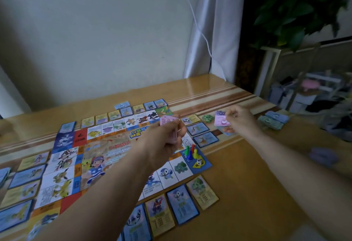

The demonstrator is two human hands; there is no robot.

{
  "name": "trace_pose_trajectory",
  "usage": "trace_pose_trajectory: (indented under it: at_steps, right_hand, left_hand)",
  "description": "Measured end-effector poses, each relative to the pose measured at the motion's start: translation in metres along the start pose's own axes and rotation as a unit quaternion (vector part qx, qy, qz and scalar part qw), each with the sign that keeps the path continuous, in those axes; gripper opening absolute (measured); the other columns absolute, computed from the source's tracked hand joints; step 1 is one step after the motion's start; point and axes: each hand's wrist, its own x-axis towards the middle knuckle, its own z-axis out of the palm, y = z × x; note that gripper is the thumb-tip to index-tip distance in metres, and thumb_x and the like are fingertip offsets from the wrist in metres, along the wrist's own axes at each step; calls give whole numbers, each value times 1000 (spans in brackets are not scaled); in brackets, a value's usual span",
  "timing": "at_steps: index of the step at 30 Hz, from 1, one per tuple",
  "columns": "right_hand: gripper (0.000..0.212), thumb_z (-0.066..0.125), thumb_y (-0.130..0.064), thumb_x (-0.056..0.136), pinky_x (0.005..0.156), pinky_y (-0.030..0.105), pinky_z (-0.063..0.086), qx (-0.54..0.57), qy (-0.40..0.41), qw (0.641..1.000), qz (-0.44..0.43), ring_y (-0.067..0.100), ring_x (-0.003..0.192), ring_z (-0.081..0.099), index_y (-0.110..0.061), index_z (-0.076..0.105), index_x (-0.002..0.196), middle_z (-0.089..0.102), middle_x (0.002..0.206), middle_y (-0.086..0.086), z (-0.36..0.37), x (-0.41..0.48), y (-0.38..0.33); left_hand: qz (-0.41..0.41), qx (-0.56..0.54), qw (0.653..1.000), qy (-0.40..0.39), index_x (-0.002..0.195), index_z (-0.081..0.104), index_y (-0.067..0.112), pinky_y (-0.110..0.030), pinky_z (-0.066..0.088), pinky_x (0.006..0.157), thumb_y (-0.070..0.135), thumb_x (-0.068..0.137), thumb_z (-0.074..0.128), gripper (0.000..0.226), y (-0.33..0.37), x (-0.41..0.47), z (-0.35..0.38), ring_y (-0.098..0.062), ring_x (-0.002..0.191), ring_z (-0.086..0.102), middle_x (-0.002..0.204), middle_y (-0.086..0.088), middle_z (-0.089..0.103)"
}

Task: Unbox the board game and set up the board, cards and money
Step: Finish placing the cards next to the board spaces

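Lying flat on the worktop (238, 164), the board (106, 151) is ringed by cards (182, 203) laid face up along its edges. Four pawns (191, 152) and white dice (199, 161) are set on its blue corner square. Both hands are held above the board's far right corner. A pink note (167, 121) is pinched in the curled fingers of the left hand (167, 138). A few more notes (221, 121), a pink one on top, are gripped by the right hand (241, 121), just right of the board. Further money stacks (273, 120) are laid near the worktop's right edge, well apart from the board. A leafy plant (297, 8) is seen beyond.
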Motion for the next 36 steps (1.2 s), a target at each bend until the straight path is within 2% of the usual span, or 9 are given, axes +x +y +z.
trace_pose_trajectory:
  at_steps: [4,7,11,14,18,22,25,30,36]
  right_hand:
    - [23,61,-7,85,66,26,40,-107,82,991,-24,22,75,57,-20,52,68,60,81,4,7,9,14]
    - [22,66,-20,84,71,29,45,-176,110,978,0,24,82,61,-24,53,68,63,81,0,12,5,18]
    - [32,64,-29,83,78,35,47,-296,128,947,-10,25,86,61,-28,46,58,65,83,-1,7,-3,18]
    - [22,67,-31,83,76,33,47,-211,114,970,-42,20,79,58,-26,53,66,66,82,-1,7,-6,-9]
    - [16,65,-34,87,69,19,43,-41,-72,990,-118,9,80,59,-18,65,87,64,84,-7,37,-36,-84]
    - [37,66,-54,78,68,22,43,-65,-278,951,-117,1,68,57,-17,68,86,64,75,-11,85,-75,-146]
    - [26,71,-44,80,60,17,40,-83,-301,938,-148,-6,63,56,-18,72,79,64,68,-15,115,-85,-170]
    - [14,71,-28,84,58,20,42,-78,-343,922,-164,6,59,53,-17,68,76,63,67,-4,157,-69,-199]
    - [25,57,6,87,54,25,44,110,-217,968,-56,15,54,58,-14,49,74,61,73,13,228,21,-211]
  left_hand:
    - [-64,-114,991,12,103,58,3,-24,55,57,14,97,49,15,-2,4,1,-17,73,59,74,-12,66]
    - [-68,-186,980,8,109,55,-1,-42,59,69,2,97,41,19,0,2,-2,-27,84,63,96,-21,62]
    - [-30,-154,988,-3,109,54,-3,-34,56,70,-3,99,33,23,-1,1,-17,-24,84,66,99,-21,66]
    - [16,-116,993,-11,120,51,-3,-26,59,62,-4,97,38,26,0,-1,-36,-19,76,69,95,-16,68]
    - [94,-35,994,42,117,53,6,-23,57,60,-2,95,46,24,1,-11,-58,-12,68,70,90,-12,67]
    - [155,27,983,89,100,60,10,-23,56,63,1,93,53,14,10,-20,-83,-11,68,67,78,-5,71]
    - [188,43,975,112,102,60,7,-18,51,55,0,91,55,14,22,-25,-107,-8,61,66,71,-4,70]
    - [186,62,969,148,104,59,9,-17,46,49,6,91,58,13,45,-22,-151,-4,54,59,61,2,66]
    - [165,-158,955,188,99,56,9,-16,45,43,4,94,52,8,93,2,-202,-9,51,58,74,-8,59]
